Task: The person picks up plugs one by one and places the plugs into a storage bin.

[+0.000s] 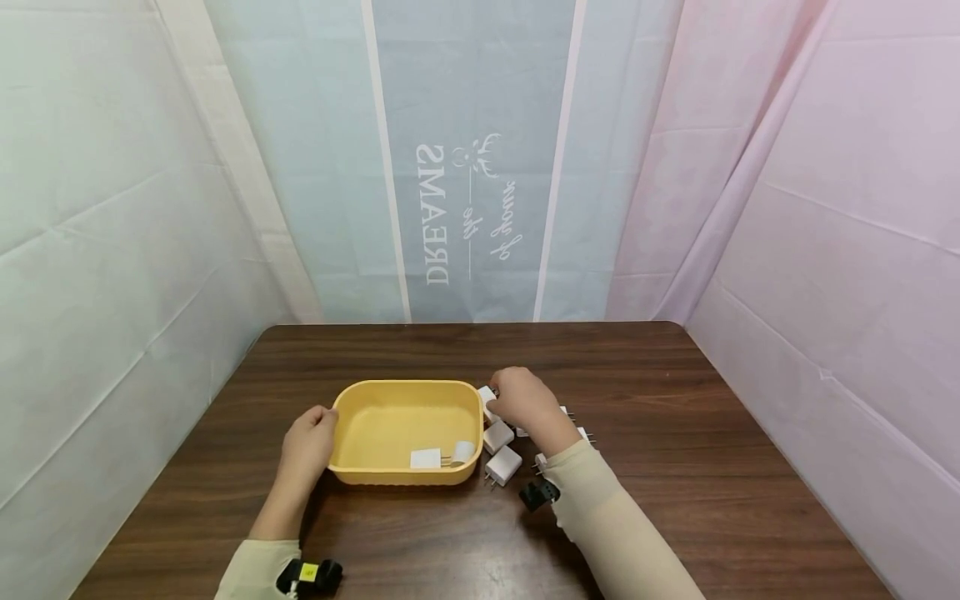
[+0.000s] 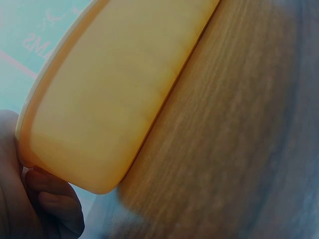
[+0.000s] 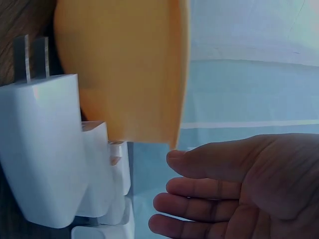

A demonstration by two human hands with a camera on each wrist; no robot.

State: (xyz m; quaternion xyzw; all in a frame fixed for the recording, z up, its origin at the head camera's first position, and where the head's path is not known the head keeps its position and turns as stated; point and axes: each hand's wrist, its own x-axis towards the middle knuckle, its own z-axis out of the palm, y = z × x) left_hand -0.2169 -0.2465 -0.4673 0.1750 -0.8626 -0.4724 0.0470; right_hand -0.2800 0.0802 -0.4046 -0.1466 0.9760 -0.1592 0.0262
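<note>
A yellow plastic basin (image 1: 407, 477) stands on the table, and my left hand (image 1: 309, 446) grips its left rim. In the left wrist view the fingers (image 2: 62, 206) curl under that rim. Inside the basin lie a white charger plug (image 1: 425, 458) and another white charger (image 1: 463, 452). My right hand (image 1: 527, 408) is by the basin's right rim, above several white charger plugs (image 1: 503, 465). The right wrist view shows its thumb close to the basin's edge and its fingers loosely bent, with nothing visible between them. A large charger (image 3: 42, 149) stands near that camera.
More white chargers (image 1: 540, 461) lie right of the basin, partly hidden by the right arm. The brown wooden table (image 1: 712, 492) has a far edge against a printed curtain (image 1: 472, 75). Pale cloth walls (image 1: 847, 250) rise on both sides.
</note>
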